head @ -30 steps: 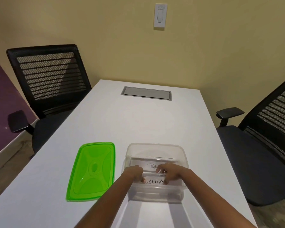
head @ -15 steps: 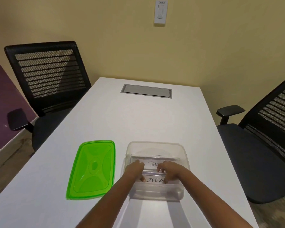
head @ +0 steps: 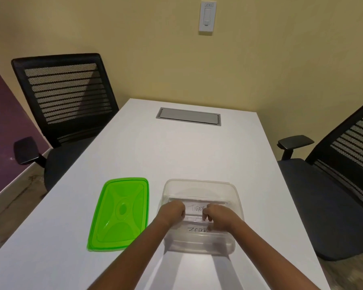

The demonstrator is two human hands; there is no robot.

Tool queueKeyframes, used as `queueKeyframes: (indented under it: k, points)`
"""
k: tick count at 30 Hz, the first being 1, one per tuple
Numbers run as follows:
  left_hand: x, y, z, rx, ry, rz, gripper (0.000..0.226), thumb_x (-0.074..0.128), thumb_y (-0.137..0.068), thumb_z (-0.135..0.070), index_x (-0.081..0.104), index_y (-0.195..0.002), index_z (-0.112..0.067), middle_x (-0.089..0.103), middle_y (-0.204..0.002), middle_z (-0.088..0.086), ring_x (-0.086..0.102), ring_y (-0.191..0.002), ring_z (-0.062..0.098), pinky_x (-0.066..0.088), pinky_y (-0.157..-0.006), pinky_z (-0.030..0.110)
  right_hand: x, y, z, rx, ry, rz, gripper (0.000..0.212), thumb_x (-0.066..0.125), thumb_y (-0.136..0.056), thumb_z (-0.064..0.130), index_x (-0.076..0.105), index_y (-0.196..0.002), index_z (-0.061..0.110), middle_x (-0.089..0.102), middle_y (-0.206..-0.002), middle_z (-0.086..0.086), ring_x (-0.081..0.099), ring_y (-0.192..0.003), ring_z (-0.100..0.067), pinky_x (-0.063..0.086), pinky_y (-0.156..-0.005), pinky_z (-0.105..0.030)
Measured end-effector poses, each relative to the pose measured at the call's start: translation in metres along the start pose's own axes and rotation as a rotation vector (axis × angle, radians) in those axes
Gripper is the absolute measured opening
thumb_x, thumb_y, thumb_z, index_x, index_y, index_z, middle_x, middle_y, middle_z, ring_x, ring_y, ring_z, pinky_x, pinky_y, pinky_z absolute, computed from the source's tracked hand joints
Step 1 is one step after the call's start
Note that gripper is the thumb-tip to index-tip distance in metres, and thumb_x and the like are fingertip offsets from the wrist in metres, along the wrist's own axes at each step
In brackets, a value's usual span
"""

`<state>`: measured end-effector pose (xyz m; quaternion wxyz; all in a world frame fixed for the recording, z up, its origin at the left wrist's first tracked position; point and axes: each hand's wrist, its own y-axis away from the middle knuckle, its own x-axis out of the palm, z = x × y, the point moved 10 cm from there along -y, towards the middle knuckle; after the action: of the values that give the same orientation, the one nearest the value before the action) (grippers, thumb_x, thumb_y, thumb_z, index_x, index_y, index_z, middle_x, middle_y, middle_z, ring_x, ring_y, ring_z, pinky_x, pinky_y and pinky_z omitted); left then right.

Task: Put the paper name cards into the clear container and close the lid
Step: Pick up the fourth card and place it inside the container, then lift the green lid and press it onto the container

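Observation:
The clear container (head: 199, 182) stands open on the white table (head: 176, 155), near its front edge. Inside it lie two white paper name cards, one lettered TIGER (head: 196, 208) behind one lettered ZEBRA (head: 197, 229). Both of my hands reach into the container. My left hand (head: 172, 212) and my right hand (head: 220, 216) flank the TIGER card, fingers curled down onto its two ends, hiding the last letters. The green lid (head: 120, 214) lies flat on the table just left of the container, apart from it.
A grey cable hatch (head: 188, 116) is set into the far end of the table. Black mesh office chairs stand on the left (head: 65, 97) and on the right (head: 348, 164). A yellow wall with a switch (head: 206, 17) is behind the table.
My two hands have moved a little farther back in the container, from over the ZEBRA card to the TIGER card. More of the ZEBRA lettering shows. The lid has stayed put.

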<state>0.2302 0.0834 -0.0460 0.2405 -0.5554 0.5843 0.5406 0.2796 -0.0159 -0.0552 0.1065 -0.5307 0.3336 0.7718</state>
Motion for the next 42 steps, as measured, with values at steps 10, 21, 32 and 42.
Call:
queueKeyframes:
  k: [10,21,32,42]
  points:
    - [-0.008,0.018,-0.01,0.068,-0.24,-0.153,0.03,0.042,-0.09,0.001,0.065,-0.109,-0.002,0.062,-0.119,0.015,0.057,-0.112,0.033,0.048,-0.089,0.04,-0.012,0.017,0.005,0.049,-0.107,-0.03,0.034,0.065,-0.082,0.021,0.061,-0.115,0.011,0.066,-0.115,-0.01,0.06,-0.106,-0.023,0.047,-0.085,-0.03]
    - [-0.044,0.066,0.008,0.07,-0.167,-0.451,0.044,0.035,-0.093,-0.013,0.043,-0.136,-0.02,0.048,-0.135,0.003,0.05,-0.119,0.021,0.039,-0.096,0.034,-0.046,0.05,0.032,0.09,-0.165,-0.272,0.027,0.049,-0.09,0.017,0.065,-0.112,0.015,0.066,-0.117,-0.005,0.061,-0.107,-0.02,0.048,-0.087,-0.029]
    - [-0.032,0.112,0.078,-0.185,-0.09,-0.454,0.052,0.038,-0.094,-0.021,0.029,-0.145,-0.019,0.035,-0.148,0.003,0.039,-0.134,0.015,0.034,-0.107,0.03,-0.06,0.054,0.122,-0.058,-0.243,-0.452,0.03,0.044,-0.089,0.008,0.066,-0.109,0.011,0.065,-0.113,-0.009,0.06,-0.105,-0.024,0.046,-0.085,-0.032]
    - [0.004,0.14,0.161,-0.439,-0.027,-0.305,0.062,0.039,-0.097,-0.033,0.013,-0.15,-0.013,0.019,-0.157,0.012,0.021,-0.146,0.018,0.023,-0.117,0.033,-0.004,0.013,0.189,-0.087,-0.342,-0.228,0.041,0.047,-0.092,0.015,0.048,-0.133,0.007,0.052,-0.132,-0.014,0.053,-0.118,-0.025,0.038,-0.1,-0.03]
